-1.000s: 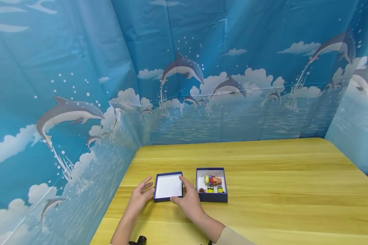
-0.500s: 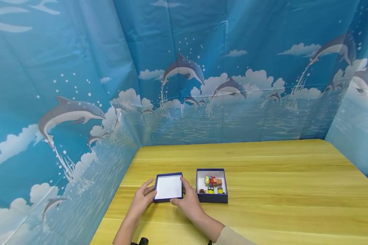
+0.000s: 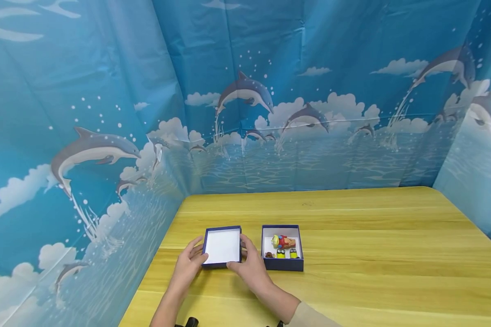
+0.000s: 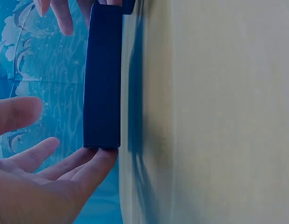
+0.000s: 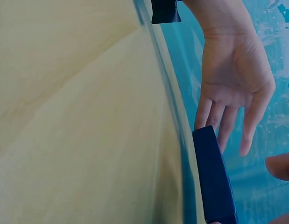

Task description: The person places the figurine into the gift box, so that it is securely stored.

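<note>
A shallow navy box lid point(image 3: 222, 246) with a white inside is held between both hands, open face up. In the left wrist view a gap and a shadow show under it, so it is off the table. My left hand point(image 3: 188, 265) presses its straight fingertips against the lid's left wall, thumb clear of it. On the opposite wall my right hand point(image 3: 253, 270) presses with its fingers; its thumb stands apart from the lid in the right wrist view. Right of this hand is a navy box point(image 3: 284, 264) holding a toy figure in red point(image 3: 284, 242) and several smaller figures.
Both boxes are over the left part of a yellow wood-grain table point(image 3: 372, 254). A dolphin-print curtain point(image 3: 311, 159) hangs along its back and sides. Black straps or mounts point(image 3: 191, 322) show at the wrists near the lower edge of the head view.
The lid has risen off the table and shifted slightly left and back. My left fingers have closed in on its left wall. The box of figures stays in place.
</note>
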`<state>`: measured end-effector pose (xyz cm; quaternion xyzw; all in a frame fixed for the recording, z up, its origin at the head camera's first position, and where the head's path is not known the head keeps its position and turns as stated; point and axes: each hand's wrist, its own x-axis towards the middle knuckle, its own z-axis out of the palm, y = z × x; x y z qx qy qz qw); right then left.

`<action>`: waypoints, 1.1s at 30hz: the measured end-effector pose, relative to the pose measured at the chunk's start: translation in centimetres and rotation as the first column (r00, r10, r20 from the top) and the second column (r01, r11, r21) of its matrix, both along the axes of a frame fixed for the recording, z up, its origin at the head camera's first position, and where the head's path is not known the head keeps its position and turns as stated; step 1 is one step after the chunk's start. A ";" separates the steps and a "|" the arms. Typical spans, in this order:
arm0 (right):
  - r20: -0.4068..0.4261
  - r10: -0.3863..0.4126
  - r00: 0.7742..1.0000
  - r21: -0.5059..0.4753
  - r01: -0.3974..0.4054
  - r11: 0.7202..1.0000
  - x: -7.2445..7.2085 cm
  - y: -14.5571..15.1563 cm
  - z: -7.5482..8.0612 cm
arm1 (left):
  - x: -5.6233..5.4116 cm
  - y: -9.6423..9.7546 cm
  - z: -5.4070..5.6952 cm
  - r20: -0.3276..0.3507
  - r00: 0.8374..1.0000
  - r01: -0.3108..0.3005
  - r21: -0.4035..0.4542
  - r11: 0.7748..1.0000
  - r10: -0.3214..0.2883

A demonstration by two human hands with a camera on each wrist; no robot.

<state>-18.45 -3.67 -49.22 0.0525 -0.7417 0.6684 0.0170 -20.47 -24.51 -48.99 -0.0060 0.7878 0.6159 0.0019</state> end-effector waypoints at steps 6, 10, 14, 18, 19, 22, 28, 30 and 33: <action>-0.010 0.011 1.000 -0.058 -0.011 0.998 0.0 0.2 0.6 | 0.6 0.4 0.9 -0.039 0.999 -0.004 0.025 1.000 0.005; -0.022 0.008 1.000 -0.078 -0.010 0.997 0.1 0.4 1.2 | 0.8 0.6 1.4 -0.056 0.998 -0.003 0.031 1.000 0.005; -0.032 -0.002 0.999 -0.077 0.000 0.997 0.2 0.7 1.8 | 1.0 0.9 1.9 -0.084 0.996 0.006 0.031 1.000 -0.004; -0.029 -0.014 0.999 -0.054 0.012 0.998 0.1 1.1 2.4 | 1.3 1.5 2.7 -0.116 0.993 0.008 0.051 0.999 -0.002; -0.026 -0.017 1.000 -0.044 0.015 0.999 0.1 1.3 2.5 | 1.4 1.7 2.9 -0.124 0.992 0.006 0.054 0.999 0.000; -0.029 -0.027 0.999 -0.027 0.026 0.999 0.0 1.7 2.9 | 1.6 2.3 3.4 -0.151 0.989 0.006 0.061 0.998 0.003; -0.040 -0.039 0.998 -0.034 0.038 0.999 -0.5 2.7 3.3 | 1.6 3.5 3.8 -0.199 0.980 -0.003 0.063 0.998 0.016; -0.034 -0.039 0.999 -0.037 0.038 0.999 -0.6 3.0 3.5 | 1.6 3.9 3.9 -0.212 0.977 -0.011 0.065 0.998 0.025; -0.019 -0.046 0.999 -0.040 0.045 0.998 -0.6 3.4 3.8 | 1.6 4.5 3.9 -0.222 0.974 -0.021 0.064 0.998 0.035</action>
